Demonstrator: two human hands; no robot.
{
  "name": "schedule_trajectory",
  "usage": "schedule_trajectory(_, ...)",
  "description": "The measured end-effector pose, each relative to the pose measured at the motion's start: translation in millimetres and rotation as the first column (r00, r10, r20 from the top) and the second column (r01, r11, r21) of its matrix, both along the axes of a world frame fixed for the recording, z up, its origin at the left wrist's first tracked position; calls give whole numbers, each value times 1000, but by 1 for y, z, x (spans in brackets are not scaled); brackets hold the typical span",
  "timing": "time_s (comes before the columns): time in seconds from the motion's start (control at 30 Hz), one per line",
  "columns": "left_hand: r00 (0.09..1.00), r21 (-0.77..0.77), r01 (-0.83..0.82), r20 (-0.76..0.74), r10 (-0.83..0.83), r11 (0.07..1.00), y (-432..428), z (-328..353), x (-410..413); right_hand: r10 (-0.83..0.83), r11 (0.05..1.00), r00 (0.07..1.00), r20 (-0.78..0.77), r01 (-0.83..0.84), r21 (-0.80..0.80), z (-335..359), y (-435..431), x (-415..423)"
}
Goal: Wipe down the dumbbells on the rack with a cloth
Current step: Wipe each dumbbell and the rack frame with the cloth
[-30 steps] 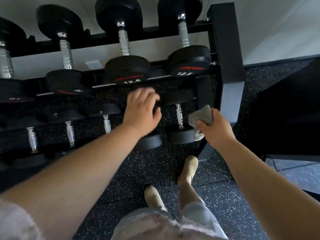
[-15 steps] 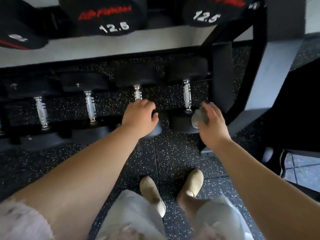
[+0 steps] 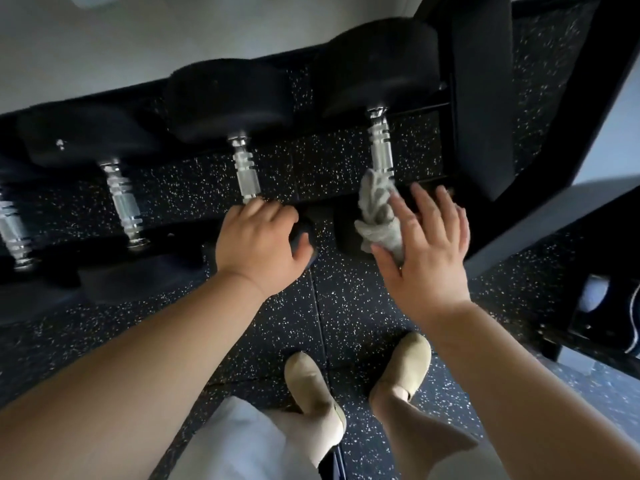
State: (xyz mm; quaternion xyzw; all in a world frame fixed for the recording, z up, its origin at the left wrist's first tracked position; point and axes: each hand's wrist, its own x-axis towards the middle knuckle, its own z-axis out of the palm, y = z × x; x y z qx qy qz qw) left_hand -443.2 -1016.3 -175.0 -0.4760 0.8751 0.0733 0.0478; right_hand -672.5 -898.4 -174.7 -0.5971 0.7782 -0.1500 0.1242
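Observation:
Several black dumbbells with chrome handles lie on the bottom shelf of the black rack [image 3: 481,98]. My right hand [image 3: 426,247] has its fingers spread straight and presses a crumpled grey cloth [image 3: 377,216] against the near head of the rightmost dumbbell [image 3: 381,150]. The cloth reaches up to the base of that handle. My left hand [image 3: 259,244] curls over the near head of the neighbouring dumbbell [image 3: 247,171], just below its handle. Both near heads are mostly hidden by my hands.
More dumbbells [image 3: 121,199] lie to the left on the same shelf. The rack's upright and slanted leg stand close to the right of my right hand. My feet in beige shoes [image 3: 311,386] stand on speckled rubber flooring. Dark equipment [image 3: 588,306] sits at the right.
The view has dropped closer to the bottom shelf. My right hand has spread flat with the cloth on the rightmost dumbbell's near head. My left hand stays on the neighbouring dumbbell.

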Motion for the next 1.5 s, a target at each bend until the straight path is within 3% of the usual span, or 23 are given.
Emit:
schedule_trajectory(0.1, 1000, 30, -1, 11, 1, 1000, 0, 2, -2, 120, 993, 992, -41, -120, -2, -3, -3, 17)
schedule_trajectory(0.17, 1000, 23, -1, 9, 0, 1000, 0, 2, -2, 101, 995, 994, 36, -100, -22, -3, 1, 11)
schedule_trajectory(0.23, 1000, 20, -1, -4, 1, 1000, 2, 1, -1, -28, 996, 980, 197, 45, -80, -4, 11, -2)
schedule_trajectory(0.33, 1000, 31, -9, 24, 8, 999, 2, 1, -3, -298, 940, 864, 407, 339, -32, -1, 23, -18)
schedule_trajectory(0.43, 999, 25, -10, 34, 9, 1000, 2, 1, -4, -320, 928, 834, 451, 370, -27, 1, 21, -10)
schedule_trajectory(0.5, 1000, 7, -7, 8, 7, 1000, 2, 0, -1, -243, 948, 868, 433, 307, -82, -3, 13, 6)
schedule_trajectory(0.77, 998, -55, 17, -53, -20, 998, 4, -3, 0, -134, 970, 985, 110, 153, -188, -18, 15, 53)
schedule_trajectory(0.93, 996, -94, 15, -91, -23, 995, 5, -5, 0, -85, 901, 986, 141, 137, -412, -36, 9, 18)
schedule_trajectory(1.03, 994, -114, 10, -107, -22, 993, 5, -7, -1, -134, 866, 930, 341, 278, -417, -40, 12, -3)
schedule_trajectory(1.1, 992, -120, 3, -126, -18, 993, 6, -7, 0, -331, 815, 824, 459, 495, -301, -41, 13, -16)
schedule_trajectory(1.17, 990, -129, 1, -137, -19, 992, 9, -6, 0, -439, 768, 747, 499, 601, -223, -40, 12, -19)
schedule_trajectory(1.37, 959, -47, -201, -213, 187, 978, 5, -2, -8, -179, 885, 942, 285, 281, -371, -33, 10, 17)
schedule_trajectory(1.5, 972, -137, -187, -171, 163, 973, 9, -1, -13, 107, 922, 994, -18, -106, -372, -32, 7, 43)
